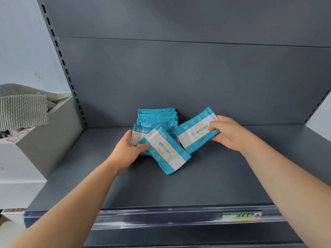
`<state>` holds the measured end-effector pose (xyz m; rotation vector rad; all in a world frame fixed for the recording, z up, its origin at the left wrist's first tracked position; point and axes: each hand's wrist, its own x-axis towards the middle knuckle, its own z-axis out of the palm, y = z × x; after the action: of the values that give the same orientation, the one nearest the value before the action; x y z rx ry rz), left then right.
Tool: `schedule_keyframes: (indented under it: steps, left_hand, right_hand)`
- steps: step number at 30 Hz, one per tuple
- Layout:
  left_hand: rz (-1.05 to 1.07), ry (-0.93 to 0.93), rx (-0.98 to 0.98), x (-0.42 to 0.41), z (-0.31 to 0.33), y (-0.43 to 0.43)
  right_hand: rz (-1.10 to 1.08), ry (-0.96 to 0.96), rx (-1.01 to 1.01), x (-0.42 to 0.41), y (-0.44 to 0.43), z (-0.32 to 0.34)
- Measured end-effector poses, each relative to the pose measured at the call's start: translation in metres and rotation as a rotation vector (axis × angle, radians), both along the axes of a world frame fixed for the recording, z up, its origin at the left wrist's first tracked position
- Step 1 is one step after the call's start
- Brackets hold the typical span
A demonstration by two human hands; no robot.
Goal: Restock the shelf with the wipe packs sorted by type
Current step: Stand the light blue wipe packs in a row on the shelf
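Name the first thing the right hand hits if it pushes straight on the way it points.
The right hand, gripping a teal-and-white wipe pack, would likely meet the stack of teal packs first; depth unclear.

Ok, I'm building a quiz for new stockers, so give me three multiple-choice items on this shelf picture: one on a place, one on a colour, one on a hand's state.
1. Where on the shelf is the stack of wipe packs?
A. at its front edge
B. at the back, by the back panel
C. at its far left end

2. What colours are the packs?
A. blue and white
B. red and black
C. green and orange

3. What is the right hand doing?
A. lying flat on the shelf
B. curled on nothing
C. gripping one wipe pack

Answers:
B, the stack sits right in front of the back panel.
A, the held packs show blue ends and white middles.
C, it grips the pack by one end.
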<state>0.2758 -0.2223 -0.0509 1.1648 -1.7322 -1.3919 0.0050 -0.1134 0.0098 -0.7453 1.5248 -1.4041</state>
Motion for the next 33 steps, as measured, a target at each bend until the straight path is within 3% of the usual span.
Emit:
schedule_keyframes:
  steps: [5, 11, 22, 28, 33]
  left_hand:
    - [0.047, -0.025, -0.011, 0.001, -0.002, 0.000]
    - [0.036, -0.019, -0.009, 0.002, -0.001, 0.005]
    - [-0.034, 0.183, 0.092, -0.004, 0.005, 0.020]
    - [-0.074, 0.233, 0.047, -0.009, 0.009, 0.027]
    - [-0.096, 0.063, -0.068, -0.009, 0.014, 0.019]
  right_hand:
    - [0.102, -0.022, 0.000, 0.000, 0.010, 0.001]
    - [0.295, 0.271, 0.121, 0.014, 0.011, 0.000]
    - [0.274, 0.638, 0.072, 0.074, -0.030, -0.023]
    - [0.360, 0.680, 0.119, 0.071, -0.023, -0.028]
    - [0.421, 0.617, 0.047, 0.069, -0.022, -0.020]
